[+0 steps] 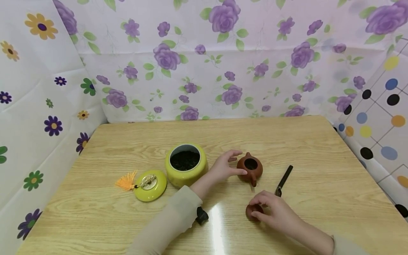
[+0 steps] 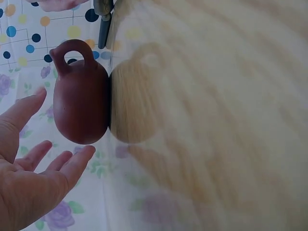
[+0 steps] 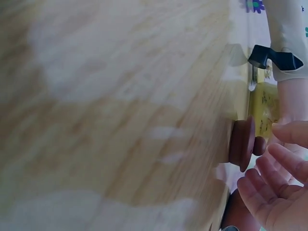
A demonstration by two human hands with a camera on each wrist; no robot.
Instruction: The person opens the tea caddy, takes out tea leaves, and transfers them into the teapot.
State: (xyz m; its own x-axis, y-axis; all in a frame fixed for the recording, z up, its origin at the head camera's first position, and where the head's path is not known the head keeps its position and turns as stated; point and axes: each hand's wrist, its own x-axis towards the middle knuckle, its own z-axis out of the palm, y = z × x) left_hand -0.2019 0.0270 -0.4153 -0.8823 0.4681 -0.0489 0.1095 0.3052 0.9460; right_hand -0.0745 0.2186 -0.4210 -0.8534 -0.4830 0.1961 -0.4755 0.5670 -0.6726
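A reddish-brown teapot (image 1: 259, 168) stands uncovered on the table, its spout pointing away and its loop handle toward me. Beside it on the left is my left hand (image 1: 225, 167), thumb and fingers spread. In the left wrist view a gap shows between that hand (image 2: 36, 180) and the teapot (image 2: 82, 106). Nearer to me, the small brown teapot lid (image 3: 243, 142) lies on the table with its round knob up. My right hand (image 1: 279, 214) is over the lid, with loosely bent fingers (image 3: 284, 168) close to the knob; contact is hard to tell.
Left of the teapot stands a yellow jar (image 1: 181, 177) holding dark dried leaves (image 1: 185, 161). Its yellow lid (image 1: 158, 189) with an orange tassel (image 1: 126, 181) lies beside it. A black-handled tool (image 1: 285, 177) lies right of the teapot, partly behind my right hand.
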